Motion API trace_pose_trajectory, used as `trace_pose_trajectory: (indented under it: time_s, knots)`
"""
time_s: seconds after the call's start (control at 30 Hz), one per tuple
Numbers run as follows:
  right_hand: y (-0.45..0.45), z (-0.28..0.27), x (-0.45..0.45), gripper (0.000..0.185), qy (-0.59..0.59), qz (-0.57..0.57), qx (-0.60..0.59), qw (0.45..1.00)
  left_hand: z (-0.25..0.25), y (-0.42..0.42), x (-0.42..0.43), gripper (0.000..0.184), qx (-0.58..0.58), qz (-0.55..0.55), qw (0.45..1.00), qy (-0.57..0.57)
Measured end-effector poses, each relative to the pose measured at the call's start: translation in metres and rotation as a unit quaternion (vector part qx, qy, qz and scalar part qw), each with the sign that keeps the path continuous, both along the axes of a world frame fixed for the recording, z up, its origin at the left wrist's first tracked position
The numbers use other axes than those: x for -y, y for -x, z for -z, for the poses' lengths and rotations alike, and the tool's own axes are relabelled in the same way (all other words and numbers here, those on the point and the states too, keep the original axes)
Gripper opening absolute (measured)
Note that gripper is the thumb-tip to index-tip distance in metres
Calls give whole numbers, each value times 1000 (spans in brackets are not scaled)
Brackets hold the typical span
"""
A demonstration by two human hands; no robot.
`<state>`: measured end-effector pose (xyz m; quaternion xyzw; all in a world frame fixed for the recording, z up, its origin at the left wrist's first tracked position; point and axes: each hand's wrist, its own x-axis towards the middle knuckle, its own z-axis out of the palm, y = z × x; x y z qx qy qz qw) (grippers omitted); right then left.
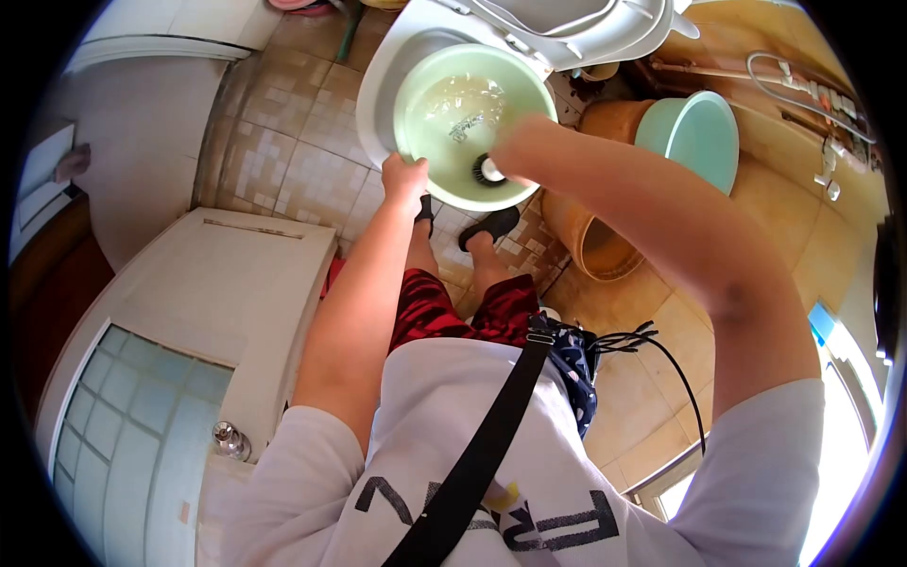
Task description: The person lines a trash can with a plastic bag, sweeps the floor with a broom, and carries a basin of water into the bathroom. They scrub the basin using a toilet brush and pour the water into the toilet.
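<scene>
A light green basin (422, 170) with some water in it rests over a white toilet bowl (374, 104). My left hand (404, 177) is closed on the basin's near left rim. Inside the basin, at its right side, my right hand (524, 149) is blurred, with its fingers wrapped round a round brush (489, 171) that has a white top and dark bristles. The brush touches the basin's inner wall near the bottom right.
The raised toilet lid (605, 33) stands beyond the basin. To the right are a pale green bucket (715, 142), an orange-brown container (612, 248) and wall pipes (794, 85). A white door (227, 274) is at the left, above tiled floor (312, 180).
</scene>
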<state>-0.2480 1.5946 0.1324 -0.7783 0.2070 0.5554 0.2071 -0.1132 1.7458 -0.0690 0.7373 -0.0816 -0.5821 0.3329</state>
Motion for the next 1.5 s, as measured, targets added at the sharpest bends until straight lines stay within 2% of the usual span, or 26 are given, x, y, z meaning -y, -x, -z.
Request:
trace_pose_trajectory:
  time_s: [0.1, 0.13, 0.17, 0.23, 0.27, 0.37, 0.47, 0.57, 0.6, 0.67, 0.7, 0.77, 0.83, 0.87, 0.97, 1.0, 1.1, 1.17, 1.23, 1.33, 1.43, 1.5]
  knots:
    - [-16, -3, 25, 44, -97, 94, 46, 990, -8, 1, -6, 23, 6, 24, 1000, 7]
    - [-14, 8, 45, 51, -148, 220, -1, 964, -14, 4, -6, 23, 9, 8, 1000, -9]
    - [-2, 17, 54, 48, -139, 345, -4, 928, -16, 3, -3, 22, 25, 34, 999, 10]
    - [15, 16, 54, 49, -171, 419, -23, 891, -15, 0, -4, 21, 56, 79, 994, 43]
    - [19, 20, 40, 48, -185, 436, -25, 880, -16, 1, -2, 23, 24, 49, 998, 18]
    - [15, 5, 15, 45, -139, 234, -54, 961, -24, 3, -1, 25, -50, -46, 997, -27]
    - [31, 13, 11, 42, -69, -58, -64, 994, -21, -2, 0, 27, -46, -1, 999, -17]
    - [13, -15, 6, 29, -42, 25, -26, 998, -8, -2, -2, 25, -14, 17, 1000, -17]
    - [19, 5, 8, 34, -52, 82, 33, 995, -8, -2, -3, 22, 3, 29, 999, -17]
    - [14, 14, 26, 39, -94, 185, 40, 977, -11, 0, -5, 21, 22, 55, 998, -5]
    - [11, 17, 35, 42, -116, 236, 45, 964, -15, -2, -6, 21, 33, 69, 997, 1]
    - [28, 21, 51, 48, -166, 418, 22, 893, -26, -3, -6, 23, 80, 112, 990, 21]
    - [51, 19, 49, 47, -146, 513, 29, 846, -28, -3, -6, 24, 118, 142, 982, 49]
    - [67, 28, 44, 47, -135, 581, 76, 799, -20, -4, -10, 25, 95, 123, 987, 39]
    - [93, 29, 30, 46, -69, 630, 114, 765, -14, -4, -21, 25, 87, 94, 991, 39]
    - [105, 38, 21, 45, -101, 679, 114, 718, -18, -2, -23, 26, 83, 94, 991, 37]
    - [111, 46, -15, 47, -82, 760, 101, 637, -31, 0, -17, 26, 93, 94, 990, 41]
    - [81, 40, -40, 50, -9, 703, 134, 698, -33, 10, -17, 26, 111, 101, 988, 41]
    - [56, 44, -66, 50, 81, 548, 175, 814, -27, 17, -23, 25, 102, 93, 989, 57]
    - [68, 52, -111, 44, 69, 422, 324, 844, -23, 18, -18, 25, 110, 90, 988, 63]
    - [77, 47, -119, 42, 64, 487, 300, 818, -29, 20, -15, 25, 101, 94, 988, 73]
    - [70, 59, -114, 43, 131, 510, 262, 809, -35, 21, -12, 26, 83, 98, 990, 55]
